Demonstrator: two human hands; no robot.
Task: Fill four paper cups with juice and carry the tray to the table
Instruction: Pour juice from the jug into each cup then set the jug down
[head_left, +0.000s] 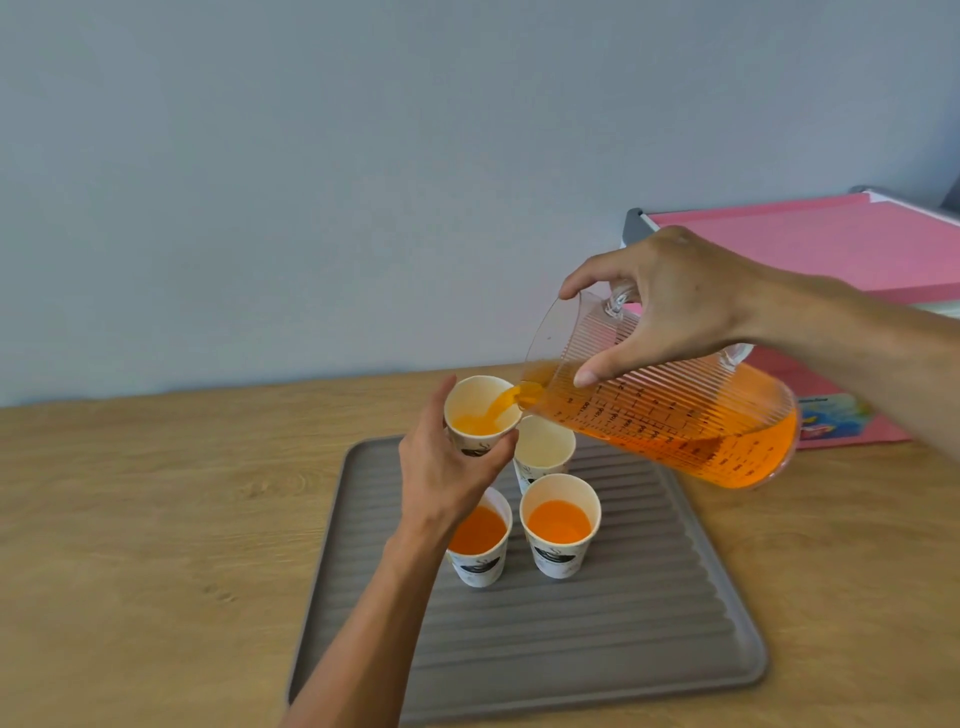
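at tray's (597, 649) far edge | left hand (447, 467): cup (480, 410) | right hand (670, 306): jug (675, 415)

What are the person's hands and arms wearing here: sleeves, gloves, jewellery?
Nothing visible. The left hand and right hand are ungloved, with no rings, watch or bracelet showing. The left forearm and right forearm are uncovered up to the frame edges; no sleeve is in view.

Right hand (670, 306) tilting jug (670, 415), juice streaming into cup (480, 413) held by left hand (447, 473)

Orange juice (691, 431), white cups (560, 525) with black print, ridged grey tray (597, 639), pink board (831, 244), wood-grain counter (156, 519)
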